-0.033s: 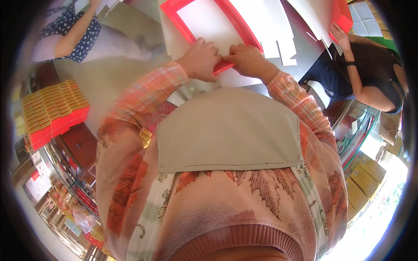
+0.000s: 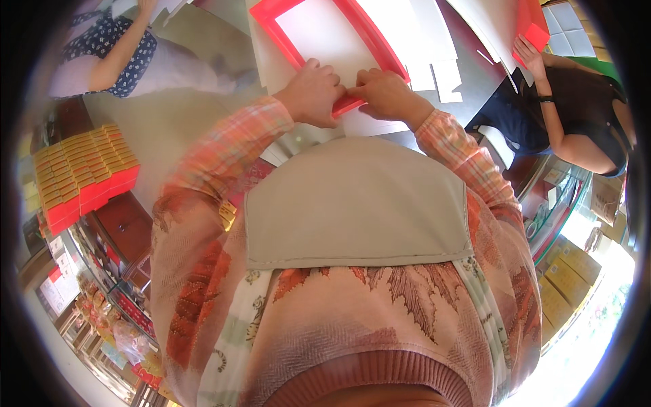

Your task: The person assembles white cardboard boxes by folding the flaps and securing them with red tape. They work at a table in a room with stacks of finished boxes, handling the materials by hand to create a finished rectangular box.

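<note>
The red box lies over the table, directly ahead of the person. The left hand is closed on its near edge, fingers curled; the right hand grips the same edge just beside it. White card lies to the right, where a co-worker's hand holds a red carton.

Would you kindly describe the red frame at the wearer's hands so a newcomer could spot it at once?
Find the grey table at the picture's top, where the wearer's left hand and right hand sit close. Between them is the near end of the red frame, which extends upward. Unlike the red box in a co-worker's hand at right, it surrounds a broad white middle.
</note>
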Available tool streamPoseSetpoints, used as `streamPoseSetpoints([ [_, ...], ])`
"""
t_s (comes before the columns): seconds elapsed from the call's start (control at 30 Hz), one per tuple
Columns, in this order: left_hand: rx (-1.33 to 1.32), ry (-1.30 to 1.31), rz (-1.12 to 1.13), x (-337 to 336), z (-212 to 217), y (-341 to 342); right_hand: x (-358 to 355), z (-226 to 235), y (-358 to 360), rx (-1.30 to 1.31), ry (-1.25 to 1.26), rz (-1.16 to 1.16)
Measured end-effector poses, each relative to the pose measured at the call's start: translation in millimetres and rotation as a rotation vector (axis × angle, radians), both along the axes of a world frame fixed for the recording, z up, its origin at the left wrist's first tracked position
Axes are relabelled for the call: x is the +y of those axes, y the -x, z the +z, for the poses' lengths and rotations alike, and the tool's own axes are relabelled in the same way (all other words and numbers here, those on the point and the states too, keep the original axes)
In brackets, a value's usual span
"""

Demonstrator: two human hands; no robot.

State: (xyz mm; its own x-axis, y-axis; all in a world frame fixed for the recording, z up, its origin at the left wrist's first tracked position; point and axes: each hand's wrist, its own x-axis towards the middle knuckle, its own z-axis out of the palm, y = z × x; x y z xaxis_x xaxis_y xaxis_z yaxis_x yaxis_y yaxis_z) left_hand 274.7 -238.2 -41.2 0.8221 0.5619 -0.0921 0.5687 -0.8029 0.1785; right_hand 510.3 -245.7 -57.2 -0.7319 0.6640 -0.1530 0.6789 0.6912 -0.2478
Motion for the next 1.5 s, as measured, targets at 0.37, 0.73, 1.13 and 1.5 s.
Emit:
streamPoseSetpoints([
  [0.37, -0.025, 0.09, 0.034, -2.0, 4.4, 3.2, 11.1, 21.3, 4.1, -0.033, 0.307, 0.01],
  [0.73, -0.285, -0.007, 0.033, 0.8, -12.5, 16.4, 1.3, 13.2, 12.8, -0.051, 0.208, -0.032],
  [1.13, -0.094, -0.317, 0.087, -9.6, -1.0, 58.6, -8.3, 39.4, 13.9, 0.021, 0.203, 0.14],
  [1.5, -0.146, -0.07, 0.002, -45.5, -10.5, 47.9, 39.1, 20.8, -32.2, -0.212, 0.147, -0.021],
])
